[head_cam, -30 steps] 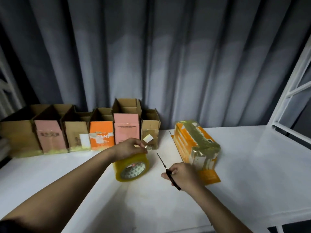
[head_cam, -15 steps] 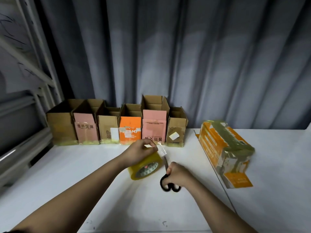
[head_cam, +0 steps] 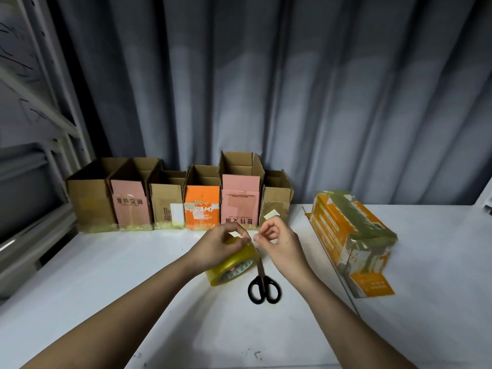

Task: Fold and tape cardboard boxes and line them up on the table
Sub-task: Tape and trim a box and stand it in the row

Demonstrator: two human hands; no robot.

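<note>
A yellow tape roll (head_cam: 232, 265) stands on the white table (head_cam: 106, 288), with my left hand (head_cam: 221, 242) gripping its top. My right hand (head_cam: 278, 239) sits just right of the roll, thumb and forefinger pinching the loose tape end. Black-handled scissors (head_cam: 263, 284) lie on the table beneath my right wrist, free of either hand. An orange box (head_cam: 348, 235), wrapped in tape, lies on its side to the right. Several open cardboard boxes (head_cam: 181, 198) stand in a row against the curtain.
A grey curtain (head_cam: 292, 89) hangs behind the table. A white metal rack (head_cam: 34, 129) stands at the left. The orange box has a loose flap (head_cam: 372, 284) pointing toward the front.
My right hand has put the scissors down on the table and moved up to the tape end. My view has shifted slightly, and the left hand stays on the roll.
</note>
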